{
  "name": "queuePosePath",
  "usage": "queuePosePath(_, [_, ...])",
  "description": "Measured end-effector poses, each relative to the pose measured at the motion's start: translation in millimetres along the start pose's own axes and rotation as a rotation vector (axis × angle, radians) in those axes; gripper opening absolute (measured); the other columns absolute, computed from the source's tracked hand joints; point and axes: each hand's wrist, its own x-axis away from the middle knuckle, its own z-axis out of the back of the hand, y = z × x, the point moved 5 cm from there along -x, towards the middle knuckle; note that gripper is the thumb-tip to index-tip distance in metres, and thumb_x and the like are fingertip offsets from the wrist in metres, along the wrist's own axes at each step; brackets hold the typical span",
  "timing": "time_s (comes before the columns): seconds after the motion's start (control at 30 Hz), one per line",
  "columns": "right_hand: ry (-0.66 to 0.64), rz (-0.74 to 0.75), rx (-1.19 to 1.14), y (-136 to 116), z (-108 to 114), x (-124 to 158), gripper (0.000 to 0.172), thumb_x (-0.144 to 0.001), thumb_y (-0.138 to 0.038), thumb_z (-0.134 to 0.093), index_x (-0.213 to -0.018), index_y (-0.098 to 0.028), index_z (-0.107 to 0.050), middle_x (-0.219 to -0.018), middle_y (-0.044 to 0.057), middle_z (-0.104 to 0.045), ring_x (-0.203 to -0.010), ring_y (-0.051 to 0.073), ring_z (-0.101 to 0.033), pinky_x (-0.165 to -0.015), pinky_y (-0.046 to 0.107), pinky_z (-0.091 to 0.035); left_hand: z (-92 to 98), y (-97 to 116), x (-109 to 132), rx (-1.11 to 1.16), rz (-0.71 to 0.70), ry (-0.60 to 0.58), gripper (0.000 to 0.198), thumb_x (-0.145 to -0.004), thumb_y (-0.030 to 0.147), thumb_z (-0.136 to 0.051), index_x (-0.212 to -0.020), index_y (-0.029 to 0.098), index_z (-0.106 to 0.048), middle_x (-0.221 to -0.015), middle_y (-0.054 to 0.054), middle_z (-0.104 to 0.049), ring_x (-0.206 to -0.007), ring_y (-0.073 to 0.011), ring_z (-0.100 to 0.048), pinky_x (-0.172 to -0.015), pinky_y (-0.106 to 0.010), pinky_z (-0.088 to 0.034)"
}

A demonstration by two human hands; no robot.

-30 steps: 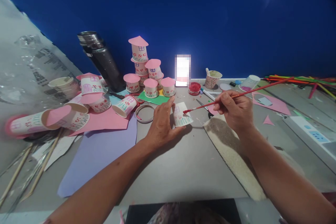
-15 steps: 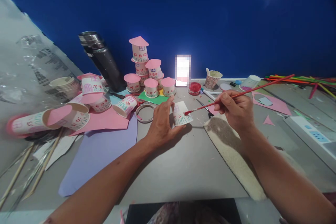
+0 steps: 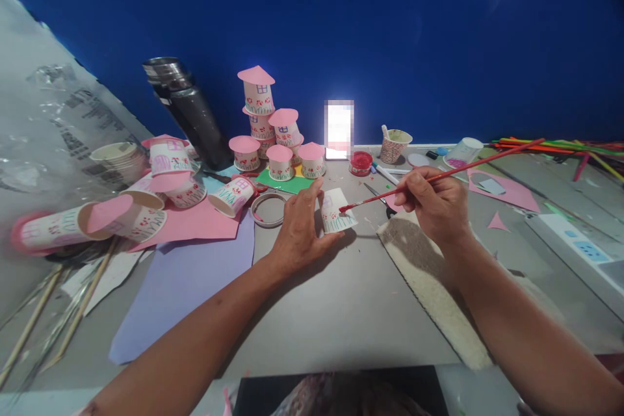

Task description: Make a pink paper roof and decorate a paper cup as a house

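My left hand grips a small white paper cup lying tilted on the grey table, its side drawn with green grass, red flowers and a purple door. My right hand pinches a long red paintbrush. The brush's red tip touches the cup's side near its top. A folded beige cloth lies under my right wrist.
A stack of decorated cups with pink roofs stands behind on green paper. More such cups lie on pink paper at left beside a dark flask. A tape ring, red paint pot, scissors, lilac sheet and coloured sticks surround.
The brush tip has made small moves against the cup's side. Both hands and the cup stay almost where they were.
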Motion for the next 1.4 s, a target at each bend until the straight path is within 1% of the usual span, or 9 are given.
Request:
queuePosePath(0.07, [-0.005, -0.003, -0.011, 0.0, 0.4, -0.2, 0.038, -0.091, -0.057, -0.076, -0.077, -0.021, -0.075, -0.060, 0.000, -0.071, -0.047, 0.010, -0.057, -0.044, 0.021, -0.045, 0.0, -0.3, 0.1, 0.005, -0.004, 0.002, 0.113, -0.076, 0.032, -0.087, -0.165, 0.033, -0.017, -0.143, -0.013, -0.058, -0.128, -0.0372, -0.055, -0.110, -0.059, -0.043])
queuePosePath(0.2, [-0.013, 0.005, 0.039, -1.6, 1.3, -2.0, 0.039, -0.091, -0.056, -0.077, -0.076, -0.021, -0.075, -0.060, 0.001, -0.071, -0.047, 0.010, -0.058, -0.044, 0.022, -0.046, -0.4, -2.1, 0.4, 0.010, -0.007, 0.004, 0.113, -0.077, 0.033, -0.087, -0.165, 0.033, -0.017, -0.143, -0.014, -0.057, -0.129, -0.0371, -0.055, -0.111, -0.060, -0.044])
queuePosePath(0.37, [0.050, 0.040, -0.004, -5.1, 8.0, -6.3, 0.039, -0.089, -0.057, -0.078, -0.075, -0.021, -0.074, -0.057, 0.000, -0.070, -0.046, 0.010, -0.057, -0.043, 0.023, -0.045, -0.8, -3.8, 0.5, 0.019, -0.012, -0.003, 0.112, -0.078, 0.034, -0.086, -0.165, 0.033, -0.016, -0.143, -0.014, -0.057, -0.128, -0.0374, -0.056, -0.111, -0.062, -0.043])
queuePosePath(0.43, [0.054, 0.039, -0.009, -4.8, 9.1, -7.0, 0.039, -0.089, -0.057, -0.078, -0.075, -0.021, -0.074, -0.057, 0.000, -0.069, -0.045, 0.010, -0.057, -0.043, 0.022, -0.045, -0.7, -4.2, 0.4, 0.026, -0.003, -0.010, 0.112, -0.078, 0.035, -0.086, -0.165, 0.033, -0.016, -0.143, -0.015, -0.057, -0.130, -0.0380, -0.055, -0.111, -0.063, -0.043])
queuePosePath(0.63, [0.009, 0.004, 0.011, -2.2, 4.0, -4.8, 0.041, -0.088, -0.059, -0.078, -0.075, -0.020, -0.074, -0.058, 0.001, -0.070, -0.045, 0.010, -0.057, -0.043, 0.022, -0.045, -1.0, -5.4, -0.9, 0.080, 0.055, -0.045, 0.112, -0.077, 0.032, -0.085, -0.166, 0.034, -0.017, -0.145, -0.015, -0.055, -0.134, -0.0384, -0.053, -0.110, -0.063, -0.046])
queuePosePath(0.83, [0.046, 0.001, -0.047, -4.9, 4.8, -5.8, 0.041, -0.086, -0.059, -0.080, -0.073, -0.021, -0.073, -0.057, 0.000, -0.069, -0.045, 0.011, -0.056, -0.043, 0.023, -0.045, -2.0, -7.3, -1.0, 0.101, 0.074, -0.051, 0.112, -0.077, 0.031, -0.086, -0.165, 0.034, -0.018, -0.145, -0.014, -0.055, -0.135, -0.0374, -0.054, -0.111, -0.063, -0.045])
queuePosePath(1.1, [0.014, -0.004, 0.024, -3.7, 4.1, -5.0, 0.042, -0.088, -0.060, -0.077, -0.075, -0.021, -0.073, -0.059, 0.001, -0.070, -0.045, 0.011, -0.057, -0.043, 0.024, -0.046, -2.6, -7.6, 0.0, 0.128, 0.067, -0.040, 0.108, -0.077, 0.030, -0.084, -0.165, 0.032, -0.021, -0.146, -0.015, -0.055, -0.135, -0.0358, -0.055, -0.113, -0.062, -0.044])
queuePosePath(1.23, [0.041, -0.003, -0.035, -2.5, 7.2, -6.2, 0.040, -0.088, -0.059, -0.078, -0.075, -0.021, -0.074, -0.058, 0.001, -0.069, -0.045, 0.011, -0.057, -0.043, 0.023, -0.046, -2.8, -6.9, -0.3, 0.127, 0.064, -0.051, 0.107, -0.078, 0.030, -0.083, -0.165, 0.031, -0.021, -0.146, -0.015, -0.055, -0.136, -0.0364, -0.055, -0.115, -0.063, -0.043])
queuePosePath(1.4, [0.008, -0.002, -0.025, -1.8, 3.9, -4.8, 0.041, -0.088, -0.059, -0.078, -0.076, -0.021, -0.073, -0.059, 0.001, -0.070, -0.046, 0.011, -0.058, -0.043, 0.023, -0.045, -2.2, -5.1, -1.1, 0.124, 0.050, -0.059, 0.106, -0.079, 0.028, -0.082, -0.164, 0.032, -0.019, -0.147, -0.015, -0.053, -0.137, -0.0361, -0.054, -0.116, -0.063, -0.042])
